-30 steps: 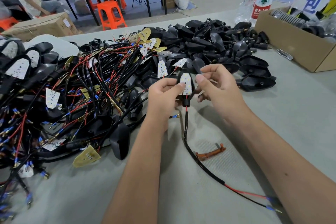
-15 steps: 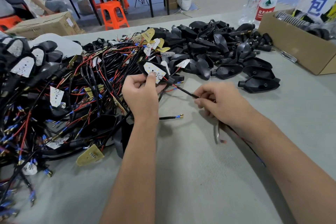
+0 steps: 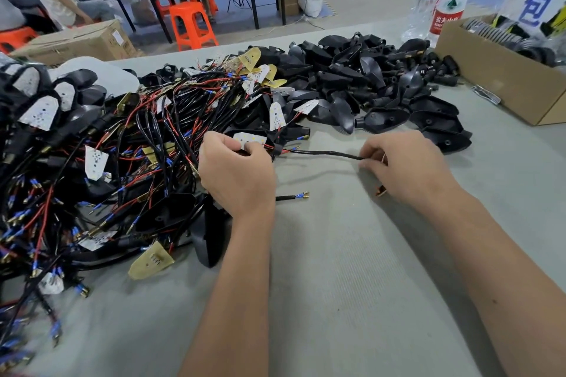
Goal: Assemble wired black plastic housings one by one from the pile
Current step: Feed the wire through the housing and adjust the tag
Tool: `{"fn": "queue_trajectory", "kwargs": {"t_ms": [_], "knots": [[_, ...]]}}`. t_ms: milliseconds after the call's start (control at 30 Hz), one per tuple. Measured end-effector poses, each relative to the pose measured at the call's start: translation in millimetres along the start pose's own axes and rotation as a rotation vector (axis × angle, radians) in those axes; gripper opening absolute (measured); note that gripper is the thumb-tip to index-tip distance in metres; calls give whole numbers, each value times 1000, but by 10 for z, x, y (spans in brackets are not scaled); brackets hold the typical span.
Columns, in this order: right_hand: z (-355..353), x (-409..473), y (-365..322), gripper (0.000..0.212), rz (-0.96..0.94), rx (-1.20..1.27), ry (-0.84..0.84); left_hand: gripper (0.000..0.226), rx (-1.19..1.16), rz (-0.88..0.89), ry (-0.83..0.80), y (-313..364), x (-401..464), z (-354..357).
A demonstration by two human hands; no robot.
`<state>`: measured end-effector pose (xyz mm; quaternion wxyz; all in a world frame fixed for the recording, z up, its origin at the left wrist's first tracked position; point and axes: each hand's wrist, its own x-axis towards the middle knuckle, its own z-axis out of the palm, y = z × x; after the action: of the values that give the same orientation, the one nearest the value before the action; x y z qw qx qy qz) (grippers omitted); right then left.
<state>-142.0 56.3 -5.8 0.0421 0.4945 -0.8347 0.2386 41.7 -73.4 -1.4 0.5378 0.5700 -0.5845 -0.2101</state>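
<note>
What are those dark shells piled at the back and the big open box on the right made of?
The black housings look like moulded plastic: smooth, semi-gloss, with soft highlights on their curved backs. The box looks like plain brown corrugated cardboard, matte, with a raw cut rim. The table cover seems a grey ribbed fabric or mat; hard to say which.

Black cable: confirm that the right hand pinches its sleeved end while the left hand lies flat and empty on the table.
Wrong about the left hand: in the head view it is not empty, it grips the housing with the white LED board. The right hand does pinch the black cable.
</note>
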Motion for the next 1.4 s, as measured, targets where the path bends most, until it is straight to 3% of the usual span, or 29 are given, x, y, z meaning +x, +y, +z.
{"fn": "queue_trajectory", "kwargs": {"t_ms": [133, 267, 400, 500, 633, 900, 1133, 1233, 1400], "knots": [[2, 4, 20, 7, -11, 132, 5, 29, 8, 36, 14, 22, -17, -39], [10, -13, -9, 14, -22, 103, -27, 43, 79, 374, 81, 88, -52, -66], [-11, -21, -10, 18, -35, 111, 3, 21, -1, 753, -144, 125, -90, 26], [7, -3, -12, 17, -75, 138, -9, 12, 14, 866, -442, 146, -205, 129], [34, 34, 25, 15, -148, 174, -2, 25, 204, 804, -675, 109, -335, 222], [47, 15, 78, 22, -180, 261, -61, 22, -1, 603, -874, -34, -184, 235], [1, 21, 164, 22, -129, 503, -323, 23, 6, 506, -1117, -68, -12, 190], [14, 22, 171, 19, -108, 509, -344, 23, 50, 529, -1117, -46, -47, 184], [9, 19, 86, 16, -122, 375, -324, 20, 30, 694, -942, 50, -243, 187]]}}
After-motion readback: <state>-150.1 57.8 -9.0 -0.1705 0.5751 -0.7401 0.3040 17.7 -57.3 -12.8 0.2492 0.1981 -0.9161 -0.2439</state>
